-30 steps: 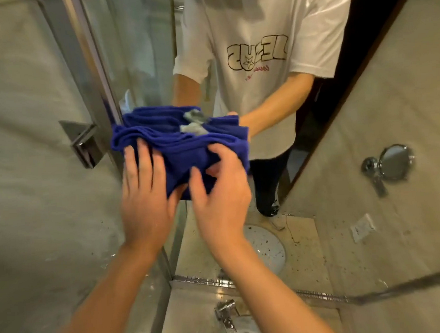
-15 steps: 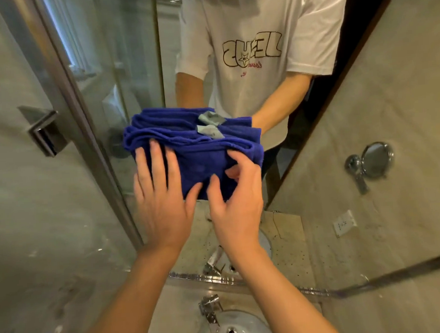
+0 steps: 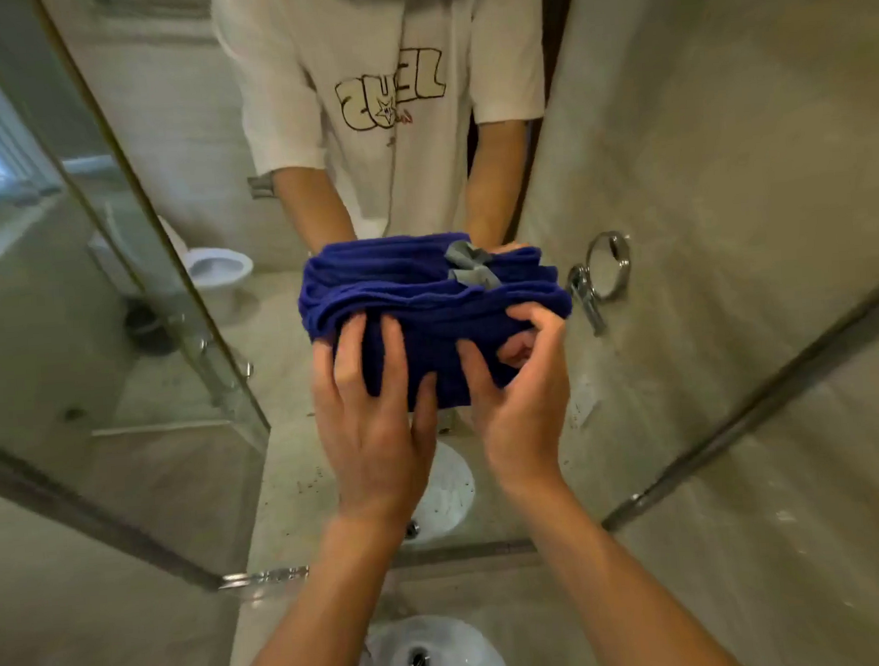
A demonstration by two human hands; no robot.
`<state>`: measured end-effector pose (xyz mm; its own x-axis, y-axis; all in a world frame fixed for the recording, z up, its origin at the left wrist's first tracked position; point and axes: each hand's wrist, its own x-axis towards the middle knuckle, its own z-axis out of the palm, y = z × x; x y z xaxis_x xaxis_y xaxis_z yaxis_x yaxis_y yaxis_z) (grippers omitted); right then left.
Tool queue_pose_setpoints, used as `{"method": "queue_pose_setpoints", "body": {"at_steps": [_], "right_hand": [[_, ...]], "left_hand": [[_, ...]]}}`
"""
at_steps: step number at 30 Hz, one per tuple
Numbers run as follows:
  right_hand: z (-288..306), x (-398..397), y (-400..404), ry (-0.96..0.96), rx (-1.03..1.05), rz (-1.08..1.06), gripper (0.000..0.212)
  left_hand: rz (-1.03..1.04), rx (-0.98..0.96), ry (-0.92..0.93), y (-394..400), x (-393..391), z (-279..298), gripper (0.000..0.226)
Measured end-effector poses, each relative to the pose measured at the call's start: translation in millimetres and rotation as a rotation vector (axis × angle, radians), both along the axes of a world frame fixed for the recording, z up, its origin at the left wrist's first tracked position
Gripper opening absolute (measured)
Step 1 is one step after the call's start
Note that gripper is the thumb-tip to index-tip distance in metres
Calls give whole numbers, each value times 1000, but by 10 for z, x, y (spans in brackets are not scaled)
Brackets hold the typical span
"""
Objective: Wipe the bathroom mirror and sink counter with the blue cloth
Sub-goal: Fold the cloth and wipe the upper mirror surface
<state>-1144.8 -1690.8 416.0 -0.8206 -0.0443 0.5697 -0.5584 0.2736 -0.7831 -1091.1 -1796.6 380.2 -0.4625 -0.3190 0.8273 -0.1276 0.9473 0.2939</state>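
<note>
The blue cloth (image 3: 426, 313) is bunched into folds and pressed flat against the bathroom mirror (image 3: 220, 140), with its reflection directly above it. My left hand (image 3: 375, 414) lies on the cloth's lower left with fingers spread over it. My right hand (image 3: 518, 395) curls its fingers into the cloth's lower right edge. Both hands hold the cloth against the glass. A grey label (image 3: 469, 269) shows near the cloth's top. The white sink basin (image 3: 462, 650) and the counter (image 3: 271, 647) sit below, partly hidden by my forearms.
The mirror reflects a person in a white printed T-shirt, a toilet (image 3: 217, 269), a glass shower panel (image 3: 113, 249) and a round wall-mounted shaving mirror (image 3: 608, 266). A chrome strip (image 3: 267, 576) marks the mirror's bottom edge. Grey tiled walls close in on both sides.
Both hands and the cloth have slid rightward and lower across the mirror. The view has turned so the metal bracket at the left is out of sight and the toilet's reflection appears.
</note>
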Motion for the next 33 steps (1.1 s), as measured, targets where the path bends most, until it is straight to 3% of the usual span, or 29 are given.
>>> {"method": "queue_pose_setpoints", "body": {"at_steps": [3,6,9,11,16,21,26,33], "right_hand": [[-6,-242,423,-23,-18,-55,41],[-21,-344,598,-66,-66,-86,43],[-53,-340,582,-95,-120,-88,41],[-76,-331,572,-100,-153,-79,40],[-120,-439,763,-93,-184,-113,38],[-317,-867,1569,-196,-236,-249,38],[-290,-1279,2272,-222,-247,-401,40],[-365,-1202,1903,-265,-416,-421,50]], "left_hand": [[-8,133,40,465,-136,126,46],[-2,299,30,867,-222,221,46],[-135,665,135,972,-337,292,39],[-138,787,200,997,-372,320,38],[-197,835,187,1279,-476,260,39],[-391,793,24,1990,-810,77,38],[-652,831,-183,2656,-1127,-17,53],[-664,809,-242,2404,-971,-20,50]]}}
